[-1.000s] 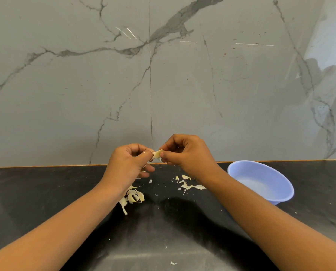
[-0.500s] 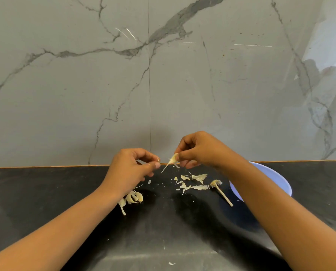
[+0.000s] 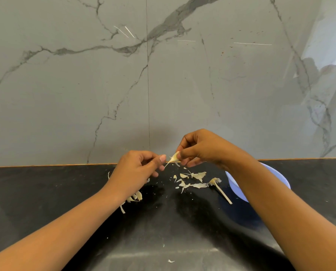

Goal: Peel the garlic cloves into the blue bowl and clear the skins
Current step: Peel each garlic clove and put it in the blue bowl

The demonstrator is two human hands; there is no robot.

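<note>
My right hand (image 3: 208, 149) pinches a pale garlic clove (image 3: 175, 157) between thumb and fingers, held above the black counter (image 3: 45, 192). A thin strip of skin trails from the clove down-left to the fingertips of my left hand (image 3: 137, 169), whose curled fingers appear to pinch its end. The blue bowl (image 3: 236, 187) stands at the right, mostly hidden behind my right forearm. Loose skins (image 3: 195, 178) lie on the counter below my hands, and more skins (image 3: 135, 197) lie under my left wrist.
A bare garlic stem with its root end (image 3: 221, 190) lies just left of the bowl. One small skin scrap (image 3: 171, 261) sits near the counter's front. A grey marble wall (image 3: 163, 85) rises right behind the counter.
My hands were together on the clove; the right hand has pulled up and to the right, drawing a skin strip out. My right forearm now covers much of the bowl.
</note>
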